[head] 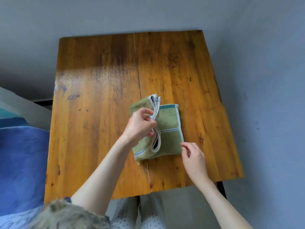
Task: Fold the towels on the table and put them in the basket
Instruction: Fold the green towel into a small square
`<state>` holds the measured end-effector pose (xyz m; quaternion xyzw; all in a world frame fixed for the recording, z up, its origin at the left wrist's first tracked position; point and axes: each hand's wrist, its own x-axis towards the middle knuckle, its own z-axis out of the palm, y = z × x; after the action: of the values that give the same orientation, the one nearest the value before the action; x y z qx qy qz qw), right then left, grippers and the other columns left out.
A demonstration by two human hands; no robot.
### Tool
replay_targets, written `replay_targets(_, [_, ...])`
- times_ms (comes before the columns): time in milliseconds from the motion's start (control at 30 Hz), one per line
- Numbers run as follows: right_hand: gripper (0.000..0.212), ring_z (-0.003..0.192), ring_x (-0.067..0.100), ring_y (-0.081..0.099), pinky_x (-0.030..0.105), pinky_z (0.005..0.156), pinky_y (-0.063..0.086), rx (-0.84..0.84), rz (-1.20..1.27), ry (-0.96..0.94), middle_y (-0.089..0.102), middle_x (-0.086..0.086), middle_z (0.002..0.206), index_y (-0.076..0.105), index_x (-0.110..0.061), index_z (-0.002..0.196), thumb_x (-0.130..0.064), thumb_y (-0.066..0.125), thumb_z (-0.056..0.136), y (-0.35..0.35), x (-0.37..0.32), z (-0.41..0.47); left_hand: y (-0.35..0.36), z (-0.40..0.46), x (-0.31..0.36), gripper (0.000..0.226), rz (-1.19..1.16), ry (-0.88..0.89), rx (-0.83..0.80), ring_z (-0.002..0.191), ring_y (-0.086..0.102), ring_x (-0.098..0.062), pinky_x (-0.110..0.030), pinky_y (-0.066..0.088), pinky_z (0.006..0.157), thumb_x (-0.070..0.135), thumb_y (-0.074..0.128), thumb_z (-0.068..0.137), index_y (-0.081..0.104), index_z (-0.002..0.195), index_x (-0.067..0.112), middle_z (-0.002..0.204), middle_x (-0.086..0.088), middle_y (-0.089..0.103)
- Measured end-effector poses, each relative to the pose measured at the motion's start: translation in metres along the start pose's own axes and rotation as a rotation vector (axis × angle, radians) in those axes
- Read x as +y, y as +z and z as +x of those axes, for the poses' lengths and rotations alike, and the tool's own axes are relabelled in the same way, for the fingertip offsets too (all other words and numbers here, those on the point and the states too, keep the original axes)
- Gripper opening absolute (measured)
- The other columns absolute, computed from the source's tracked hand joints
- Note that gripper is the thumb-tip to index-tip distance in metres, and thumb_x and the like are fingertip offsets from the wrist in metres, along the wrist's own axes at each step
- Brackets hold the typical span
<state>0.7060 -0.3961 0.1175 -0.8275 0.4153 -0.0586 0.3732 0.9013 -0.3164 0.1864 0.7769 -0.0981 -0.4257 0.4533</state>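
Pinching the green towel (pixel 168 129), the left hand (pixel 140 124) hides its folded edge; right hand (pixel 193 156) hovers released.

Worn orange-brown wooden table (pixel 102 90), glossy glare at left; grey floor (pixel 264 80) around; blue fabric (pixel 21 162) at left.

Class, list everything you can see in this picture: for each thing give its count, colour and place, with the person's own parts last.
towel: one, green with pale blue border and stripes, partly folded, right of centre on the table
table: one, orange-brown wood, middle of view
fabric: one, blue, left of the table
floor: grey, around the table
trousers: pale with dark dots, bottom centre
left hand: one, grips the towel's gathered edges
right hand: one, fingers curled at the towel's near right corner
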Motion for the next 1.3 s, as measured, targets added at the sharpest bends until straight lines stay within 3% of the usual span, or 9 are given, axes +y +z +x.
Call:
replay_targets(100, [0.022,0.1,0.014,0.056,0.031,0.093,0.048,-0.119,0.043,0.098,0.061,-0.002,0.106,0.065,-0.012,0.111,-0.011,0.049,0.095,0.001,0.01,0.004,0.036,0.017,-0.008,0.034,0.175,-0.029,0.01,0.067,0.057,-0.019,-0.044,0.058,0.071,0.0,0.057,0.082,0.055,0.113,0.011,0.075,-0.001,0.051])
replay_targets(300, [0.026,0.098,0.008,0.057,0.022,0.094,0.045,-0.157,0.218,0.215,0.066,-0.002,0.109,0.065,-0.012,0.113,-0.017,0.045,0.098,-0.003,0.016,0.014,0.07,0.03,-0.009,0.034,0.276,0.072,0.169,0.08,0.062,-0.027,-0.04,0.055,0.074,0.005,0.056,0.082,0.055,0.116,0.009,0.08,-0.003,0.054])
replay_targets(533, [0.042,0.092,0.023,0.063,0.038,0.088,0.053,-0.253,0.41,0.352,0.067,0.015,0.1,0.064,-0.005,0.106,-0.035,0.035,0.1,-0.009,0.022,0.019,0.101,0.036,-0.031,0.032,0.356,0.177,0.162,0.091,0.056,-0.022,-0.036,0.048,0.083,0.012,0.056,0.088,0.053,0.119,0.011,0.098,-0.005,0.057])
replay_targets(667, [0.038,0.091,0.01,0.058,0.016,0.075,0.045,-0.28,0.411,0.321,0.065,0.0,0.097,0.062,-0.011,0.112,-0.038,0.039,0.098,-0.012,0.016,0.028,0.102,0.036,-0.036,0.032,0.252,0.243,0.054,0.094,0.059,-0.016,-0.039,0.054,0.084,0.013,0.052,0.093,0.051,0.125,0.014,0.106,-0.002,0.058])
replay_targets(800, [0.036,0.098,0.009,0.057,0.006,0.068,0.041,-0.225,0.353,0.286,0.061,-0.006,0.102,0.06,-0.011,0.119,-0.035,0.046,0.097,-0.01,0.001,0.047,0.071,0.017,-0.05,0.037,0.404,0.561,0.33,0.11,0.05,-0.019,-0.024,0.039,0.095,-0.008,0.044,0.088,0.055,0.12,0.007,0.115,-0.008,0.056])
replay_targets(900, [0.032,0.095,0.018,0.062,0.027,0.075,0.05,-0.169,0.295,0.255,0.066,0.0,0.097,0.061,-0.012,0.112,-0.037,0.052,0.094,-0.005,-0.016,0.068,0.046,0.02,-0.076,0.042,0.621,0.602,0.456,0.131,0.038,-0.027,-0.034,0.031,0.108,-0.002,0.04,0.089,0.048,0.129,0.004,0.134,-0.012,0.05])
replay_targets(1033, [0.02,0.067,-0.001,0.049,0.013,0.057,0.038,-0.11,0.196,0.176,0.047,-0.021,0.077,0.048,-0.024,0.105,-0.035,0.057,0.091,0.009,-0.025,0.088,0.041,0.024,-0.098,0.049,0.841,0.555,0.354,0.144,0.015,-0.027,-0.043,0.019,0.115,0.021,0.029,0.097,0.029,0.144,0.009,0.153,-0.012,0.025])
replay_targets(1200, [0.011,0.069,0.01,0.05,0.037,0.067,0.044,-0.033,0.241,0.149,0.052,-0.012,0.076,0.049,-0.018,0.097,-0.029,0.048,0.095,0.02,-0.013,0.09,0.048,0.027,-0.105,0.054,0.942,0.51,0.3,0.146,0.006,-0.025,-0.048,0.009,0.117,0.028,0.029,0.096,0.018,0.148,0.019,0.157,-0.01,0.014])
replay_targets(1300, [0.007,0.067,0.009,0.05,0.04,0.069,0.045,-0.026,0.245,0.122,0.052,-0.012,0.075,0.047,-0.02,0.097,-0.027,0.046,0.097,0.02,-0.01,0.089,0.05,0.03,-0.109,0.054,0.99,0.509,0.29,0.146,0.005,-0.026,-0.049,0.008,0.117,0.031,0.03,0.095,0.021,0.148,0.023,0.157,-0.01,0.013])
